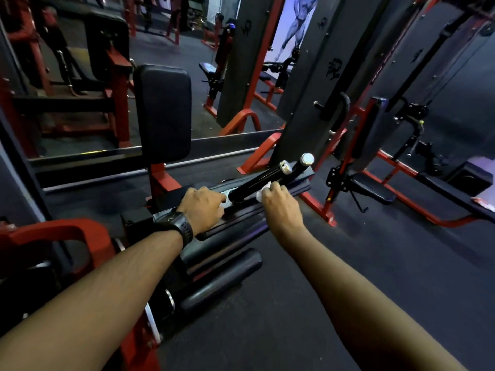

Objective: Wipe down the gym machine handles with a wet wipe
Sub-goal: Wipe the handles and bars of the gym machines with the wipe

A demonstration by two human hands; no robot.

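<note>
Head-worn camera looks forward and down, close over both forearms.

Both bare forearms reach forward. The left hand [203, 207], a watch [182, 228] on its wrist, lies palm down with fingers bent; whether it grips is unclear. The right hand [280, 203] curls its fingers round a wipe [263, 190].

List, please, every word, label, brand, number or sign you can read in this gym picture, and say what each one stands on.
No text here can be read.
Black emblems on the tall grey upright panels: pictorial marks, no legible letters.
Blue-white wall poster of a muscular figure: no words visible.
Black wristwatch: its face is too blurred to read.
</note>
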